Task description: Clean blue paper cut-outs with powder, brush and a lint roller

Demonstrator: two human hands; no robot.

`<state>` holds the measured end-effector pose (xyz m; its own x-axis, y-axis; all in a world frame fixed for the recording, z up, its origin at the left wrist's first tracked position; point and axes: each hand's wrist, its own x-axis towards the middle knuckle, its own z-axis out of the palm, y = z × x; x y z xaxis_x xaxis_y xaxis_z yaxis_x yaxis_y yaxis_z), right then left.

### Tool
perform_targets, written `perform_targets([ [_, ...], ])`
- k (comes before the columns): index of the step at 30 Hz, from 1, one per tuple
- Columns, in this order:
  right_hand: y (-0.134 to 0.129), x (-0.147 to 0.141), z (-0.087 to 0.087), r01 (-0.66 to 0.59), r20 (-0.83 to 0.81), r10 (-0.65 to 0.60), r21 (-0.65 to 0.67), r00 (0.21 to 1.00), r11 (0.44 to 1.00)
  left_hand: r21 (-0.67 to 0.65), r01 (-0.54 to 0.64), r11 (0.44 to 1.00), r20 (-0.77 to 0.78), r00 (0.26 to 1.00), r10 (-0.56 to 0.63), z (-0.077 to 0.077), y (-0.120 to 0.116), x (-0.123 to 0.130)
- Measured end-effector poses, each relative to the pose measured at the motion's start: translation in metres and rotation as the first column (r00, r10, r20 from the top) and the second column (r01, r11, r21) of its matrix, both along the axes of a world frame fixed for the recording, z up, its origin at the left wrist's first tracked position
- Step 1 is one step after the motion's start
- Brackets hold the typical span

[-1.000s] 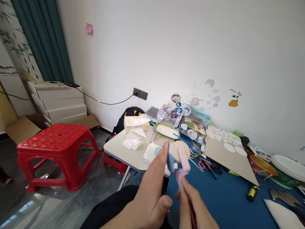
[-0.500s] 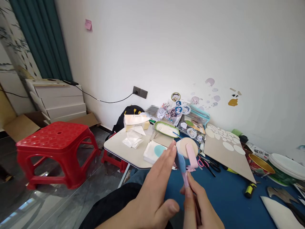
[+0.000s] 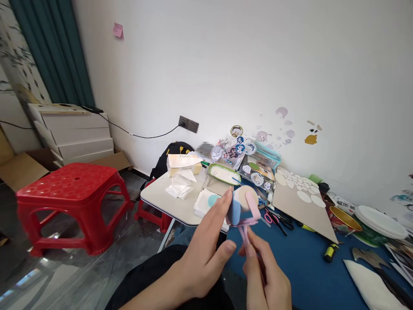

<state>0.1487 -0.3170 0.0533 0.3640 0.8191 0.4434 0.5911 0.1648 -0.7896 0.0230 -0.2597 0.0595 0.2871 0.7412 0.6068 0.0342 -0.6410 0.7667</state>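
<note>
My right hand (image 3: 266,271) pinches the thin pink stem of a small object with a blue piece (image 3: 236,212) on its left and a pink piece (image 3: 253,206) on its right. A pale round shape (image 3: 247,196) shows between these pieces. My left hand (image 3: 209,247) is held flat, fingers stretched out, its fingertips against the blue piece's left side. Beyond the left fingertips lies a white stack (image 3: 202,203) with a teal round spot, partly covered by that hand.
Scissors (image 3: 280,218), a grey sheet with white shapes (image 3: 303,211) and a yellow-black tool (image 3: 331,252) lie on the blue surface (image 3: 300,258). Tissues (image 3: 180,186) are on the pale table (image 3: 161,202). A red stool (image 3: 72,185) stands left.
The held object has turned, so its blue and pink pieces show farther apart. Both hands sit slightly farther left in the view, and the view has shifted a little.
</note>
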Motion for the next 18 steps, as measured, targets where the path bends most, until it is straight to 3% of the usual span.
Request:
perform_targets([
  [5, 0.006, 0.006, 0.002, -0.182, -0.248, 0.153, -0.098, 0.957, 0.978, -0.159, -0.065, 0.985, 0.116, 0.99, 0.084, 0.007, 0.007, -0.002],
  [10, 0.008, 0.005, 0.0, -0.352, -0.569, 0.235, -0.103, 0.788, 0.93, -0.373, -0.024, 0.927, 0.366, 0.915, 0.171, 0.01, 0.023, -0.007],
  [13, 0.014, 0.011, -0.002, -0.351, -0.661, 0.186, -0.126, 0.727, 0.928, -0.484, 0.146, 0.863, 0.586, 0.787, 0.195, 0.009, 0.031, -0.01],
  [16, 0.02, 0.026, -0.006, -0.283, -0.704, 0.109, -0.136, 0.702, 0.949, -0.482, 0.358, 0.799, 0.756, 0.631, 0.174, 0.012, 0.034, -0.011],
  [18, 0.022, 0.039, -0.009, -0.246, -0.727, 0.06, -0.152, 0.684, 0.957, -0.49, 0.43, 0.758, 0.798, 0.571, 0.192, 0.015, 0.033, -0.012],
])
